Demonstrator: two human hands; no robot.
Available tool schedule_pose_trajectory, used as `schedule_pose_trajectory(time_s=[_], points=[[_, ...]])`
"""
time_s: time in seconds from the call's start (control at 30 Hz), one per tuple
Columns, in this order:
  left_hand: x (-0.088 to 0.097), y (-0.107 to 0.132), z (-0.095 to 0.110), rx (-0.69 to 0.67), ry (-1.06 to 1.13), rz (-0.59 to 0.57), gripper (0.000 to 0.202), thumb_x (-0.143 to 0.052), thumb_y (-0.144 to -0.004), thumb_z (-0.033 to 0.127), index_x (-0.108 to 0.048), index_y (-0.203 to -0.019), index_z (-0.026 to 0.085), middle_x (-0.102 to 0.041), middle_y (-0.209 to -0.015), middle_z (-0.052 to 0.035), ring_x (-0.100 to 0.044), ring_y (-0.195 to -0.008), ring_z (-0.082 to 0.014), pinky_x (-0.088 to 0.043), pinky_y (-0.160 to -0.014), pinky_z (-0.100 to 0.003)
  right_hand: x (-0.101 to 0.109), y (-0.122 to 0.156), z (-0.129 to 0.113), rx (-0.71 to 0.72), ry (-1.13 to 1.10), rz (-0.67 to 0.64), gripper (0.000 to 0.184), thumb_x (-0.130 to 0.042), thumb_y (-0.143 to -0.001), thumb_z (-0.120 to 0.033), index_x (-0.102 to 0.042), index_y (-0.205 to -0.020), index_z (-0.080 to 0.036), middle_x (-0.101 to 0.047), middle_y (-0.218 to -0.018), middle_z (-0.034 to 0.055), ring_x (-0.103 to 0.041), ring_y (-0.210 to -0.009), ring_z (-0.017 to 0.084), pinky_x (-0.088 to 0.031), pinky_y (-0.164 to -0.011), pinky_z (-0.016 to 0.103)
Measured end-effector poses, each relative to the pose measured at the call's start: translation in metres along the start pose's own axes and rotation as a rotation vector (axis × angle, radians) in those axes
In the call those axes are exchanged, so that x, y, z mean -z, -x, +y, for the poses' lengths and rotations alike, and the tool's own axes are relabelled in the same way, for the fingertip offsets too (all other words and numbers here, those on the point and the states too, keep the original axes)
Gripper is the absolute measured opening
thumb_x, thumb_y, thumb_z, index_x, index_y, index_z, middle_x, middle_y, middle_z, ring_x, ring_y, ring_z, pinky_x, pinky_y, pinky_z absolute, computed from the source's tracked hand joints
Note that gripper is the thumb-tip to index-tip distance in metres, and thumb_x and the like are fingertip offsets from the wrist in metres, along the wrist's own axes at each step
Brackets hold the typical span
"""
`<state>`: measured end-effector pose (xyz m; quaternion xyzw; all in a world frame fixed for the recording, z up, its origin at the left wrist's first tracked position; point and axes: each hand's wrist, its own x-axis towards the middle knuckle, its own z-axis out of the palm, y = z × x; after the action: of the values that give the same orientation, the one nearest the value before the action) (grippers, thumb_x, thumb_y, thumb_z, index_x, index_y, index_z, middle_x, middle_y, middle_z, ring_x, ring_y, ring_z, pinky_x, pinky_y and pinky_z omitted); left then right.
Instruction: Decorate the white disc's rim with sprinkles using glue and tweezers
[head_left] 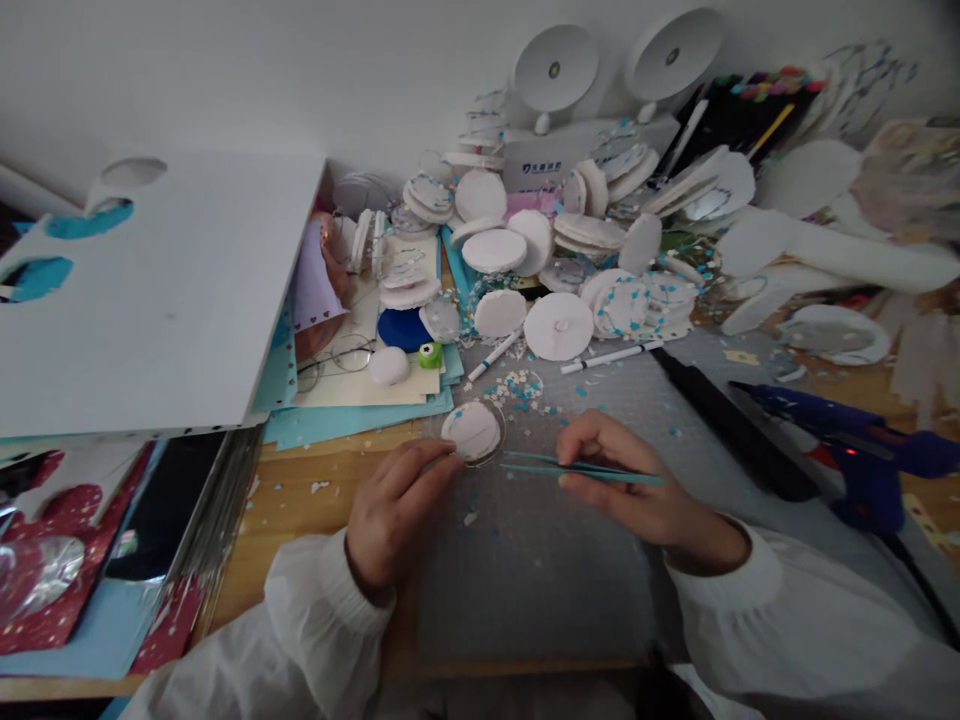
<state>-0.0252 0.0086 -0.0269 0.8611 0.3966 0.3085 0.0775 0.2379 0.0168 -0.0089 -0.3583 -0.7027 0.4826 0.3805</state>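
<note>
My left hand (394, 505) is closed, its fingertips pinching the near edge of a small round clear-rimmed disc (472, 430) with a white face, held just above the grey mat (525, 560). My right hand (637, 480) is closed on a pair of teal tweezers (577, 467) that lie level, tips pointing left and ending just right of the disc. Both arms wear white sleeves. A small heap of white and blue confetti bits (517, 385) lies on the mat just beyond the disc.
A pile of white round discs (555, 250) fills the back of the desk. Two white pens (611, 355) lie before it. A blue glue gun (855, 450) and a black bar (727, 420) rest at the right. White card (157, 290) and paper stacks cover the left.
</note>
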Motion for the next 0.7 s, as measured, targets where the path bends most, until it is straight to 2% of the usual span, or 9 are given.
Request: schedule_pose_trajectory(time_s=[0.17,0.27,0.37,0.47,0.6,0.7], points=[[-0.003,-0.005,0.003,0.018,0.037,0.02,0.023,-0.054,-0.087,0.011,-0.059,-0.108,0.018,-0.065,-0.105,-0.0088,-0.061,-0.101,-0.0179,-0.052,-0.087,-0.032,-0.008,-0.002,0.003,0.083,0.083,-0.176,0.009,-0.061,-0.082,-0.017,-0.056,-0.089,-0.02,-0.059,-0.079,-0.0001,-0.055,-0.073,0.01,-0.045,-0.066,0.023],[-0.002,-0.006,0.004,0.026,0.073,0.016,0.025,-0.055,-0.086,0.009,-0.059,-0.109,0.017,-0.064,-0.107,-0.0095,-0.06,-0.102,-0.0175,-0.052,-0.088,-0.031,-0.014,-0.004,0.007,0.174,0.088,-0.202,0.01,-0.064,-0.081,-0.017,-0.06,-0.089,-0.02,-0.059,-0.082,0.0007,-0.056,-0.079,0.01,-0.046,-0.071,0.025],[-0.002,-0.004,0.004,0.016,0.125,-0.025,0.028,-0.053,-0.087,0.007,-0.058,-0.112,0.017,-0.063,-0.11,-0.0098,-0.059,-0.105,-0.0171,-0.052,-0.09,-0.031,-0.017,-0.007,0.008,0.223,0.092,-0.14,0.01,-0.065,-0.08,-0.018,-0.061,-0.089,-0.02,-0.06,-0.088,0.0025,-0.058,-0.083,0.011,-0.047,-0.073,0.026],[-0.002,-0.004,0.004,0.0,0.149,-0.042,0.027,-0.052,-0.087,0.007,-0.058,-0.112,0.016,-0.064,-0.11,-0.0102,-0.06,-0.105,-0.0173,-0.052,-0.09,-0.031,-0.019,-0.006,0.006,0.227,0.098,-0.022,0.011,-0.066,-0.079,-0.016,-0.062,-0.089,-0.021,-0.064,-0.08,0.0008,-0.06,-0.076,0.011,-0.049,-0.069,0.026],[-0.003,-0.005,0.007,0.001,0.152,-0.009,0.029,-0.056,-0.085,0.008,-0.058,-0.114,0.015,-0.064,-0.114,-0.0109,-0.061,-0.105,-0.0169,-0.052,-0.091,-0.029,-0.027,-0.003,0.005,0.194,0.092,0.137,0.013,-0.068,-0.076,-0.016,-0.06,-0.086,-0.021,-0.066,-0.075,-0.0004,-0.062,-0.069,0.011,-0.05,-0.063,0.025],[0.001,-0.008,0.011,0.018,0.163,0.024,0.031,-0.058,-0.083,0.006,-0.058,-0.113,0.014,-0.063,-0.115,-0.0117,-0.061,-0.105,-0.0158,-0.049,-0.093,-0.025,-0.033,-0.003,0.006,0.225,0.149,0.177,0.013,-0.069,-0.075,-0.014,-0.059,-0.081,-0.021,-0.066,-0.074,0.0005,-0.063,-0.068,0.012,-0.051,-0.062,0.025]])
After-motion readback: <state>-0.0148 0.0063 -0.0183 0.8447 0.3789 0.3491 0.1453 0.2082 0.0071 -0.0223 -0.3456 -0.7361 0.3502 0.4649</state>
